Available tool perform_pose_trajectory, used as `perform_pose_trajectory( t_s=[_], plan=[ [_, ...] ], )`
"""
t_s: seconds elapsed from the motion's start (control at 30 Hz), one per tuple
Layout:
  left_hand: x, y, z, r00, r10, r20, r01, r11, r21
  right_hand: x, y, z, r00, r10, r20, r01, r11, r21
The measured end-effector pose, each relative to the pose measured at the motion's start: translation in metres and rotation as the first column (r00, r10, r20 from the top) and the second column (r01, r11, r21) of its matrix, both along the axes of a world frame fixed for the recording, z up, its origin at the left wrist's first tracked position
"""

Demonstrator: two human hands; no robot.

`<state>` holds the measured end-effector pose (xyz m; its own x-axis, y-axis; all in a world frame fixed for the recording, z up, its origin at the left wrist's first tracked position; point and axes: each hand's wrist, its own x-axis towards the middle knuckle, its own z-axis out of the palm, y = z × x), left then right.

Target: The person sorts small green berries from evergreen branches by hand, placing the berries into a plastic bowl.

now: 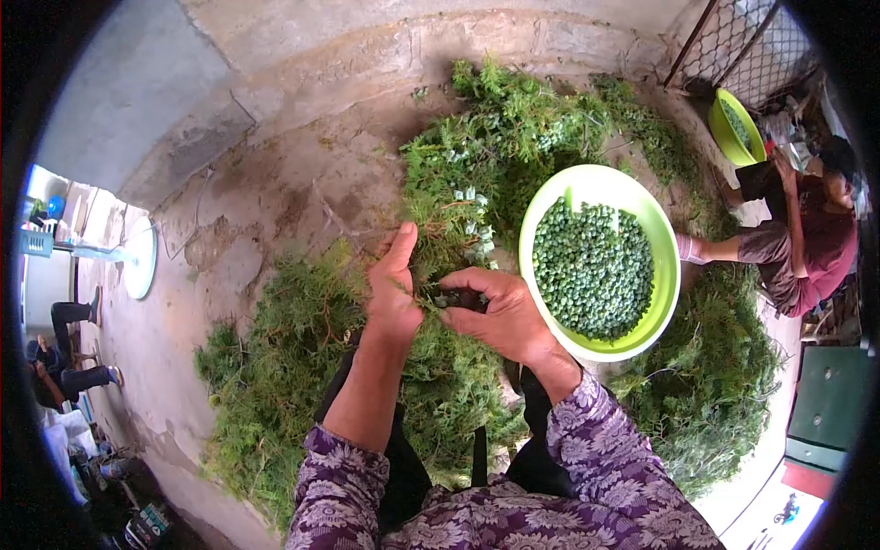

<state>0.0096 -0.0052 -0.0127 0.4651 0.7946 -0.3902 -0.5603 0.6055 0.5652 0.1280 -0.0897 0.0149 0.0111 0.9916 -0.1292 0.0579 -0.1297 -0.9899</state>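
My left hand [392, 291] is closed on a leafy green sprig [429, 247], its thumb pointing up along the stems. Close beside it, my right hand [504, 316] is curled, with thumb and fingertips bent toward the lower part of the sprig. What sits between those fingertips is dark and too small to make out. Just right of my right hand stands a lime-green basin [666, 275], holding a heap of small round green cones [591, 270]. Cut green branches [513, 137] lie around and beneath my hands, some bearing pale green cones.
More branches are piled at left [284, 339] and right [701, 394]. A person [825, 229] sits at the right near another green basin [735, 128]. Concrete walls [385, 46] stand ahead. A fan [139, 258] and another person's legs [78, 348] are at far left.
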Motion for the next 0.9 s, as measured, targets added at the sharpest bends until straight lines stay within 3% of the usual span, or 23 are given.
perform_pose_trajectory(
  t_s=[0.07, 0.13, 0.27, 0.37, 0.43, 0.53, 0.63, 0.77, 0.83, 0.9],
  plan=[
    [0.001, -0.001, 0.005, 1.000, 0.009, -0.013, -0.010, 1.000, -0.004, -0.001, 0.000, -0.002, 0.999, -0.010, 0.033, 0.009, 0.999, 0.037],
    [0.002, -0.002, 0.007, 1.000, -0.007, 0.021, 0.007, 1.000, 0.015, -0.002, 0.000, -0.006, 0.951, -0.021, 0.307, -0.040, 0.980, 0.193],
    [0.000, 0.000, 0.002, 1.000, 0.013, -0.025, -0.013, 1.000, -0.005, -0.006, 0.000, -0.005, 0.922, -0.040, 0.386, -0.076, 0.958, 0.278],
    [-0.001, 0.001, 0.007, 0.998, 0.000, 0.062, 0.004, 0.998, -0.059, -0.011, 0.002, -0.002, 0.903, -0.132, 0.409, 0.001, 0.952, 0.306],
    [0.000, 0.000, 0.007, 0.990, 0.105, -0.090, -0.109, 0.993, -0.036, -0.013, 0.002, -0.001, 0.851, -0.155, 0.502, -0.047, 0.930, 0.366],
    [-0.001, 0.001, 0.001, 0.993, 0.097, -0.065, -0.096, 0.995, 0.009, -0.012, 0.000, 0.001, 0.802, -0.131, 0.583, -0.117, 0.922, 0.368],
    [-0.004, 0.006, -0.006, 0.978, 0.162, -0.132, -0.167, 0.986, -0.026, -0.012, 0.000, -0.001, 0.802, -0.182, 0.569, -0.087, 0.907, 0.412],
    [-0.012, 0.010, -0.005, 0.983, 0.167, -0.071, -0.172, 0.983, -0.067, -0.013, -0.001, 0.000, 0.793, -0.192, 0.578, -0.080, 0.908, 0.411],
    [-0.014, 0.009, 0.010, 0.962, 0.215, -0.166, -0.233, 0.967, -0.104, -0.017, -0.002, 0.002, 0.883, -0.146, 0.446, -0.038, 0.925, 0.378],
    [-0.017, 0.014, -0.009, 0.965, 0.208, -0.162, -0.228, 0.967, -0.115, -0.017, -0.004, 0.003, 0.908, -0.116, 0.402, -0.034, 0.937, 0.348]
  ],
)
